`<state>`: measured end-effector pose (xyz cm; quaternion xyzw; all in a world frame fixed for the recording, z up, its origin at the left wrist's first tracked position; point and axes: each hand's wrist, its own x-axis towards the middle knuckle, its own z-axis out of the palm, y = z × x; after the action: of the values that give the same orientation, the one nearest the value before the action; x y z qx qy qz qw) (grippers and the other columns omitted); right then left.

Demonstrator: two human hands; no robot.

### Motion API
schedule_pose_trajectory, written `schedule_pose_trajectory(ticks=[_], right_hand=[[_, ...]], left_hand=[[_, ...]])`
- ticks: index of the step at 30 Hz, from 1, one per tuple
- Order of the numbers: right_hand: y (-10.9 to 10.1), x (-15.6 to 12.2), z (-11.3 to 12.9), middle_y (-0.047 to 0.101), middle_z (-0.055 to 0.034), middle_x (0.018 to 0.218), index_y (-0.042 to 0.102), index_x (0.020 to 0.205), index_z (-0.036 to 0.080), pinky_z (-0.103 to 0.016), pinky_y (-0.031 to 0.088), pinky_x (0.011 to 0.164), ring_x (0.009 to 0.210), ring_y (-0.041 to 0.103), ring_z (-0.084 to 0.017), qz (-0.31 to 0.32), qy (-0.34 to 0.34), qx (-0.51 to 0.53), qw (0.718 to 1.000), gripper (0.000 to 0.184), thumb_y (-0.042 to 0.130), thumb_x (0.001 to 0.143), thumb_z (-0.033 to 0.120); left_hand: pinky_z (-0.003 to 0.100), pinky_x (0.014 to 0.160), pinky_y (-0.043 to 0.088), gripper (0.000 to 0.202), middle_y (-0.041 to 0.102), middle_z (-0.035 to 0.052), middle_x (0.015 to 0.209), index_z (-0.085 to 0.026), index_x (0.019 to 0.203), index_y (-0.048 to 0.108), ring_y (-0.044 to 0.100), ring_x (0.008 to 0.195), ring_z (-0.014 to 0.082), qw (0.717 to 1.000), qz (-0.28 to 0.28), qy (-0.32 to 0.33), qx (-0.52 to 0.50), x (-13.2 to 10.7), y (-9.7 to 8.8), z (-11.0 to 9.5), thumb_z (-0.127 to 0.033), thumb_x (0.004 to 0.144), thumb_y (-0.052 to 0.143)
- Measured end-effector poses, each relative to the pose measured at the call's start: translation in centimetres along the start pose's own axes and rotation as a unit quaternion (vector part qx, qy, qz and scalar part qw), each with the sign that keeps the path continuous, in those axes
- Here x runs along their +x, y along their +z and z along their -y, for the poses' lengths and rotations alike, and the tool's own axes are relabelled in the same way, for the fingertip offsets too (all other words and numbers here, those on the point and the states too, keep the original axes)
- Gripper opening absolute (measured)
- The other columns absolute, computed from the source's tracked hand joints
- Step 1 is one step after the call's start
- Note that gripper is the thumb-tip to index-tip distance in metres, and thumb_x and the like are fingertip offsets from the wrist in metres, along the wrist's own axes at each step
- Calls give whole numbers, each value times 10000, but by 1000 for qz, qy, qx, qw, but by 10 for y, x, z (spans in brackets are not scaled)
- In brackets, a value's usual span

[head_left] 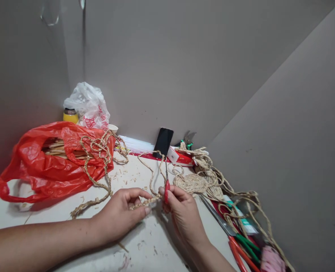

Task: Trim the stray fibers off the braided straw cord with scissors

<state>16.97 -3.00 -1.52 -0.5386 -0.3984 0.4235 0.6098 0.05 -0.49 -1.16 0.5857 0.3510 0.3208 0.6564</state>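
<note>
- Braided cord [145, 203], one length: between the two hands, low above the bench [153, 247]. Pinched close to the working spot, apparently to keep it taut and steady.
- Left hand [123, 213]: thumb and fingers closed on the cord, presumably as the anchor.
- Right hand [183, 207]: fingers gripping a red-handled tool [166, 189] at the cord, its slim metal part directed away from the person, perhaps to spare the fingers. Exact type of tool: cannot tell.
- Appearance of cord: pale straw colour, plaited, knobbly, matt; a thinner-looking loop lies beyond the hands.
- Coiled cord [188, 184]: flat spiral, right of the hands, seemingly wound to prevent tangling.
- Red plastic bag [43, 177]: left side, holding dry stalks [56, 147], likely for containment; loose braid draped over it.
- Phone [163, 140]: leaning at the back, dark screen.
- Large scissors [235, 247]: right edge, apparently within reach.
</note>
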Motion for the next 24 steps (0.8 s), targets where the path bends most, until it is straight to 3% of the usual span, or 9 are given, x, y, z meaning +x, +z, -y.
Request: schedule_pose_trajectory(ticks=[4, 9, 12, 16, 19, 24], right_hand=[[2, -1, 0, 414, 62, 458, 557, 562, 170, -218, 239, 446, 449, 320, -75, 9, 25, 13, 1000, 373, 771, 639, 466], [1, 2, 0, 440, 52, 491, 680, 719, 143, -200, 249, 440, 459, 329, -67, 42, 56, 76, 995, 322, 780, 652, 442], [0, 3, -1, 421, 58, 517, 704, 799, 135, -187, 249, 432, 463, 317, -57, 71, 82, 125, 986, 310, 784, 669, 405], [2, 1, 1, 379, 71, 513, 662, 711, 143, -184, 230, 412, 450, 283, -50, 92, 104, 147, 979, 298, 800, 647, 399], [4, -1, 2, 360, 78, 490, 577, 591, 162, -192, 231, 411, 445, 263, -53, 64, 78, 139, 985, 326, 811, 623, 387], [3, 2, -2, 372, 78, 470, 543, 564, 176, -202, 245, 426, 444, 273, -63, 3, 31, 106, 994, 329, 795, 638, 376]], left_hand=[[227, 638, 407, 255, 646, 38, 774, -152, 908, 709, 516, 700, 137, 997, -9, 40, 68, 1, -2, 1, -353, 788, 608], [208, 571, 362, 324, 526, -27, 555, -159, 774, 613, 432, 537, 96, 995, 39, 37, 79, 0, -4, -1, -420, 889, 461], [208, 614, 368, 336, 552, -21, 562, -161, 766, 582, 446, 549, 93, 994, 69, 43, 79, -1, -4, -1, -428, 908, 434], [196, 578, 332, 317, 552, -34, 540, -169, 801, 572, 385, 491, 77, 994, 101, 10, 37, -2, -5, -3, -435, 910, 439], [196, 546, 306, 305, 570, -29, 540, -167, 845, 577, 347, 461, 73, 993, 117, -15, 9, -2, -3, -5, -446, 896, 464], [208, 592, 341, 355, 594, 0, 561, -148, 857, 590, 462, 543, 97, 992, 122, -12, -7, -5, 0, -9, -495, 856, 511]])
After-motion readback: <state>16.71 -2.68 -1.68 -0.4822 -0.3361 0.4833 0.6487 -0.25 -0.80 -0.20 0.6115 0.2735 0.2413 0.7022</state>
